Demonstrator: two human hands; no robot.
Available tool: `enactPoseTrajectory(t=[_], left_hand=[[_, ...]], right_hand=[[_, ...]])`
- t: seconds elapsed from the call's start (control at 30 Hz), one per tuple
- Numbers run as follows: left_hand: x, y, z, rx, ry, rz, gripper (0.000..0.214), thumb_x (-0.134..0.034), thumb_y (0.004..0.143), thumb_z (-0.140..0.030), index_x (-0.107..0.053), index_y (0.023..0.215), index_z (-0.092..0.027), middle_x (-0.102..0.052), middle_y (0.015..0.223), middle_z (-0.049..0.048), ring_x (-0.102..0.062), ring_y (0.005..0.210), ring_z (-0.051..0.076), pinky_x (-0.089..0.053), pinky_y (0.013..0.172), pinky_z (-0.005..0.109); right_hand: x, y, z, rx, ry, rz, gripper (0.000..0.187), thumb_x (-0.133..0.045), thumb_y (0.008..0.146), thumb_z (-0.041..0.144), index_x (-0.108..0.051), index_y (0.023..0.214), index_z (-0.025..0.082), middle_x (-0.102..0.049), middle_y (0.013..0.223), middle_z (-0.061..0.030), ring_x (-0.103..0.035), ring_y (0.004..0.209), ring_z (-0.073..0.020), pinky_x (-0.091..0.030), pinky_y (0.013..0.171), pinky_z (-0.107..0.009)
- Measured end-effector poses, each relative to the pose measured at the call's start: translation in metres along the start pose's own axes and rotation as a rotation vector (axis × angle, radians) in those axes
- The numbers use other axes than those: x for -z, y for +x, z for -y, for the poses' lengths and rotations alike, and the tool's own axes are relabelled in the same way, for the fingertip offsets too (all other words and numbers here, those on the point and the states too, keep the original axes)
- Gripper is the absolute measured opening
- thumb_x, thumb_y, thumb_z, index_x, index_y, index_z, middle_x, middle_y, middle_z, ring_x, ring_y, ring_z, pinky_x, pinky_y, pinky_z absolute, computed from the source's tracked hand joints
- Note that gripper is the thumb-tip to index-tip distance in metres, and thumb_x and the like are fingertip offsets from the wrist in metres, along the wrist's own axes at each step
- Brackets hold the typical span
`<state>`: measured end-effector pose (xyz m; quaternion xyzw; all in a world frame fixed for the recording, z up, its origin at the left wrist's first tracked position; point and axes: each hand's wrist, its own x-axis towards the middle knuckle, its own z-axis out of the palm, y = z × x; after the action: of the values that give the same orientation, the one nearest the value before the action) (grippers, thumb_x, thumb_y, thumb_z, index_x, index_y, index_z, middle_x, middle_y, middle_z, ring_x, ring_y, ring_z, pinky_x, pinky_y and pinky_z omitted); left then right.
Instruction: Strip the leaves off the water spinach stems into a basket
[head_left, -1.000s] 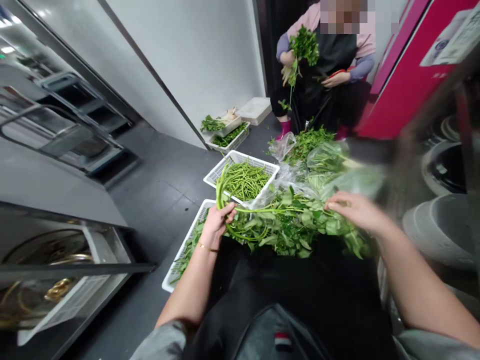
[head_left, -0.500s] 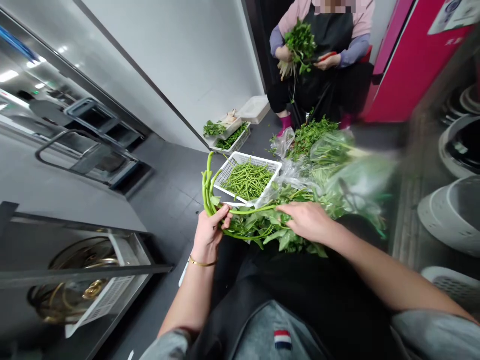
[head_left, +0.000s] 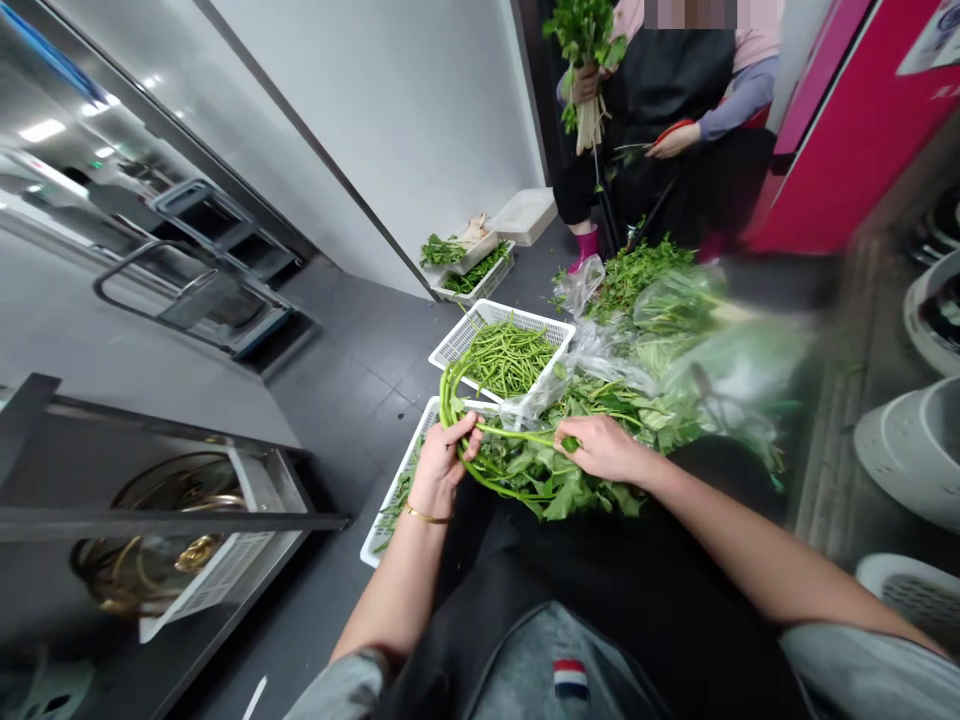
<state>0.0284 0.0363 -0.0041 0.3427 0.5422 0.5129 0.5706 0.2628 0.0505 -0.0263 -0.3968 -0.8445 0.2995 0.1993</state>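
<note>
1. Left hand (head_left: pixel 439 475): grip closed round looped green vine stems (head_left: pixel 448 400);
2. Right hand (head_left: pixel 604 450): grip pinching one stem near its end (leaf heap (head_left: pixel 536 480) just below);
3. White plastic basket (head_left: pixel 480 318) of cut green pieces (head_left: pixel 504 358) just beyond;

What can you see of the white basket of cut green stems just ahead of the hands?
The white plastic basket is shallow and rectangular, with lattice-holed sides, and sits on the dark tiled floor. It is heaped with short cut green stems. A clear plastic bag lies against its near right corner, and a long green stem held in the left hand curves in front of its near left corner.
</note>
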Motion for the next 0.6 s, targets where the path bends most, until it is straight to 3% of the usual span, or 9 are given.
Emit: enactPoseTrajectory(t=[0.13, 0.23, 0.3, 0.4, 0.53, 0.6], left_hand=[[-0.009, 0.002, 0.014, -0.004, -0.032, -0.034, 0.026, -0.076, 0.059, -0.029, -0.063, 0.066, -0.009, -0.059, 0.052, 0.0031, -0.045, 0.037, 0.005, -0.029, 0.035, 0.016], [-0.008, 0.003, 0.017, -0.087, -0.052, -0.121, 0.025, -0.076, 0.060, -0.030, -0.063, 0.067, -0.010, -0.060, 0.054, 0.0033, -0.049, 0.040, 0.006, -0.030, 0.037, 0.016], [-0.003, 0.004, 0.015, -0.127, -0.006, -0.151, 0.025, -0.076, 0.061, -0.031, -0.063, 0.069, -0.011, -0.061, 0.054, 0.0030, -0.051, 0.041, 0.008, -0.031, 0.037, 0.016], [-0.002, 0.001, 0.013, -0.164, 0.110, -0.125, 0.025, -0.075, 0.063, -0.032, -0.064, 0.071, -0.011, -0.059, 0.048, 0.0018, -0.050, 0.040, 0.008, -0.032, 0.039, 0.017], [-0.014, -0.009, 0.013, -0.165, 0.148, -0.064, 0.025, -0.074, 0.065, -0.034, -0.064, 0.069, -0.012, -0.058, 0.046, 0.0021, -0.049, 0.040, 0.008, -0.032, 0.039, 0.017], [-0.020, -0.013, 0.015, -0.139, 0.125, -0.029, 0.025, -0.074, 0.065, -0.034, -0.063, 0.070, -0.012, -0.058, 0.047, 0.0019, -0.051, 0.040, 0.009, -0.031, 0.039, 0.017]], right_hand=[[0.008, -0.011, -0.023, -0.151, 0.294, -0.326, 0.017, -0.051, 0.076, 0.027, -0.064, 0.077, 0.016, -0.069, 0.079, -0.0038, -0.062, 0.073, -0.0170, -0.046, 0.070, -0.027], [0.026, -0.032, -0.045, -0.300, 0.300, -0.479, 0.022, -0.048, 0.077, 0.036, -0.059, 0.072, 0.018, -0.066, 0.071, -0.0019, -0.059, 0.069, -0.0171, -0.046, 0.066, -0.028], [0.038, -0.045, -0.050, -0.322, 0.225, -0.401, 0.026, -0.048, 0.080, 0.039, -0.055, 0.067, 0.018, -0.061, 0.064, -0.0002, -0.055, 0.062, -0.0150, -0.044, 0.061, -0.026], [0.045, -0.048, -0.031, -0.241, 0.076, -0.172, 0.030, -0.050, 0.083, 0.042, -0.052, 0.065, 0.018, -0.059, 0.062, 0.0003, -0.050, 0.054, -0.0119, -0.040, 0.053, -0.023], [0.024, -0.013, 0.018, -0.073, -0.234, -0.040, 0.012, -0.050, 0.085, 0.021, -0.058, 0.089, 0.014, -0.065, 0.082, -0.0072, -0.059, 0.064, -0.0146, -0.041, 0.057, -0.023], [0.008, 0.008, 0.033, -0.008, -0.382, 0.040, 0.021, -0.045, 0.083, 0.010, -0.060, 0.097, 0.011, -0.066, 0.090, -0.0122, -0.062, 0.070, -0.0174, -0.042, 0.058, -0.025]])
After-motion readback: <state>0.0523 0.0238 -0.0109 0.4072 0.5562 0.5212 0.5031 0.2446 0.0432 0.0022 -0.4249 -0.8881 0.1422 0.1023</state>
